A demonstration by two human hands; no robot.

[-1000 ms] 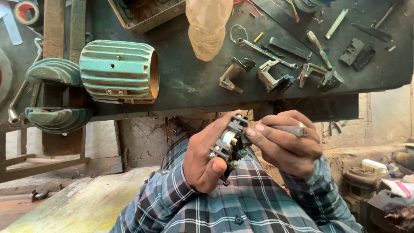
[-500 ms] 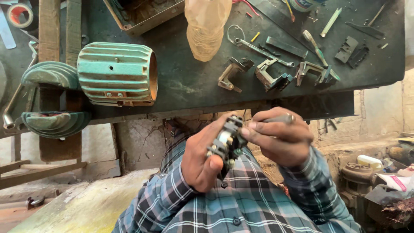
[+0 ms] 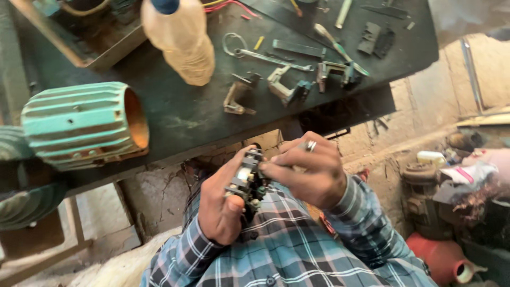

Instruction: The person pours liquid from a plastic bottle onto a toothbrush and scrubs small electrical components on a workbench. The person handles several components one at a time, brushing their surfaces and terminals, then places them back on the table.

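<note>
The small black part sits in front of my chest, below the edge of the bench, with nothing under it but my lap. If my hold slackens while I pick at it, I judge one of its little metal bits could drop into the clutter on the floor. My left hand is wrapped around it from seven o'clock, fingers closed and thumb pressed on its face. My right hand comes in from three o'clock, fingertips pinched against its top edge. Whether they hold a tool, I cannot tell.
</note>
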